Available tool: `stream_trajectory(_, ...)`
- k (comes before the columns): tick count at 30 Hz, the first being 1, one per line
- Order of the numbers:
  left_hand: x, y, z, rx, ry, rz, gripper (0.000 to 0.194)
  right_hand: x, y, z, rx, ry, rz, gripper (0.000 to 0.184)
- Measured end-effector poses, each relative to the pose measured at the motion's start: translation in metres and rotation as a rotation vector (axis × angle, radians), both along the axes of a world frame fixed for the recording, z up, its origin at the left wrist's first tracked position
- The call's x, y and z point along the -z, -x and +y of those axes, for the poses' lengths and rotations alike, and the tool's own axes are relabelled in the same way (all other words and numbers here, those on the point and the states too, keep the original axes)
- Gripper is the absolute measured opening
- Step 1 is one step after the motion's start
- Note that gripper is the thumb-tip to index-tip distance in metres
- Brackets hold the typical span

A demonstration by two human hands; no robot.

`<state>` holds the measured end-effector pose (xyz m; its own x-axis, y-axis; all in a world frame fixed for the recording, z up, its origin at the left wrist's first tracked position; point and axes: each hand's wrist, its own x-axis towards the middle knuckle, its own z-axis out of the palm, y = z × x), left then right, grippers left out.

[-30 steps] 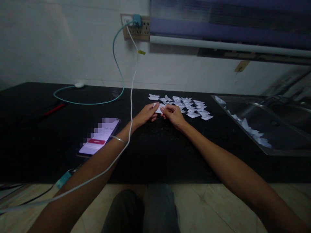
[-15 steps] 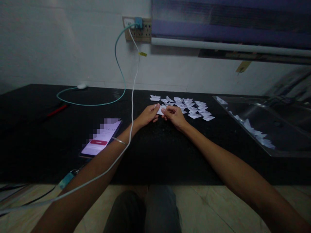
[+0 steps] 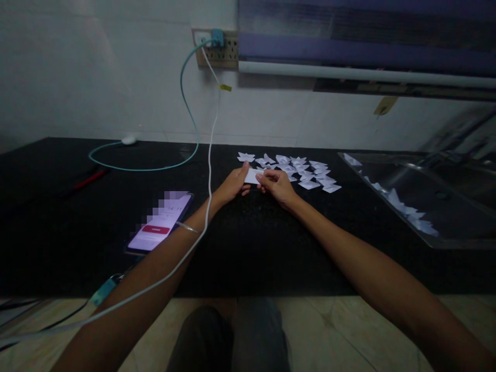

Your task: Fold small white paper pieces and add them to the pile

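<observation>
Both hands meet over a black countertop [image 3: 251, 243] and pinch one small white paper piece [image 3: 252, 176] between them. My left hand [image 3: 233, 184] grips its left end with closed fingers. My right hand [image 3: 276, 185] holds the right end, fingers curled. Just behind and to the right of the hands lies a pile of several small folded white paper pieces [image 3: 300, 170] on the counter.
A lit phone [image 3: 160, 223] lies on the counter by my left forearm. A white cable [image 3: 210, 155] and a teal cable [image 3: 155, 165] run from a wall socket [image 3: 213, 47]. A steel sink [image 3: 426, 196] at the right holds more paper pieces. A red pen [image 3: 87, 179] lies far left.
The paper piece has been turned and lifted slightly between my fingers; both hands stay in nearly the same spot.
</observation>
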<state>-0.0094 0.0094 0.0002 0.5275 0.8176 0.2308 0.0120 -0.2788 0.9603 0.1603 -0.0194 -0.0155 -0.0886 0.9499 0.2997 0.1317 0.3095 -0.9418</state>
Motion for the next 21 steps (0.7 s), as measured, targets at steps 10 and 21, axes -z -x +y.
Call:
stream_trajectory(10, 0.0043, 0.0000, 0.0018, 0.061, -0.025, -0.013, 0.045, -0.0018, -0.0005, -0.0014, -0.010, -0.016, -0.021, 0.054)
stream_trajectory(21, 0.0093, 0.0045, 0.0060, -0.023, -0.111, -0.045, 0.043, -0.0012, 0.0002, 0.0001, -0.045, -0.028, -0.070, 0.051)
